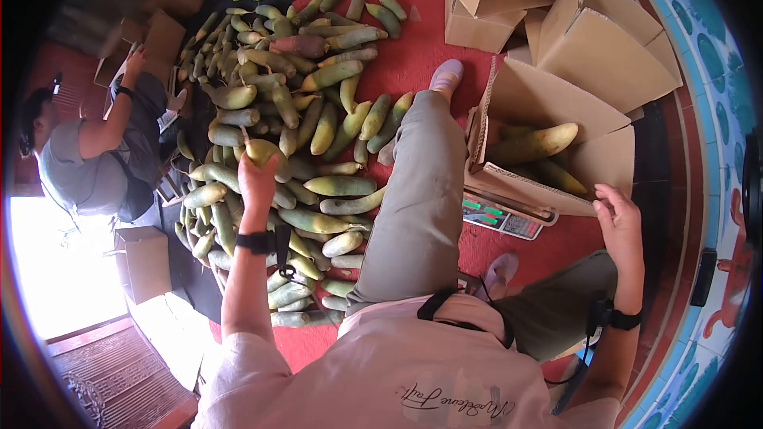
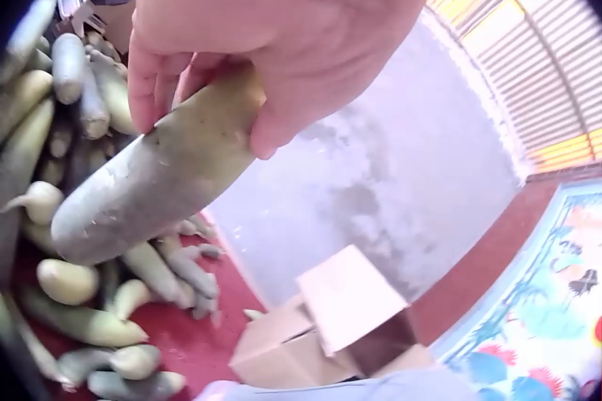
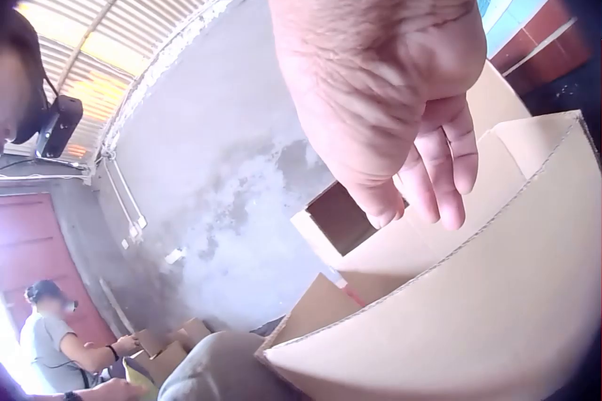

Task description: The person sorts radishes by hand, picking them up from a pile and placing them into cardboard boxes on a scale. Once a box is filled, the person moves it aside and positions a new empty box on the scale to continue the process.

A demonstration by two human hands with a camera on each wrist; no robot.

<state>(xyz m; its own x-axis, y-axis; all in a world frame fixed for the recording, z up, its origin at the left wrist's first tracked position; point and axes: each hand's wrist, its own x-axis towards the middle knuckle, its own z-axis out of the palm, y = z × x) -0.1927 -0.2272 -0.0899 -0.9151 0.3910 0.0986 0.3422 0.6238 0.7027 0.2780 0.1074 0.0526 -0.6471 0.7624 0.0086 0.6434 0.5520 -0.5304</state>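
Note:
My left hand grips a green radish by one end, thumb on one side and fingers on the other, above the large pile of green radishes. In the left wrist view its pale greenish body slants down to the left. My right hand holds nothing; its fingers hang loosely bent close by the rim of an open cardboard box. Inside that box several radishes lie together. Under the box is a scale with a lit green display.
More open cardboard boxes stand behind the box on the scale. Red flooring lies under the radishes. Another person sits at the left beside further cartons. A painted tile wall runs along the right. My leg stretches between pile and box.

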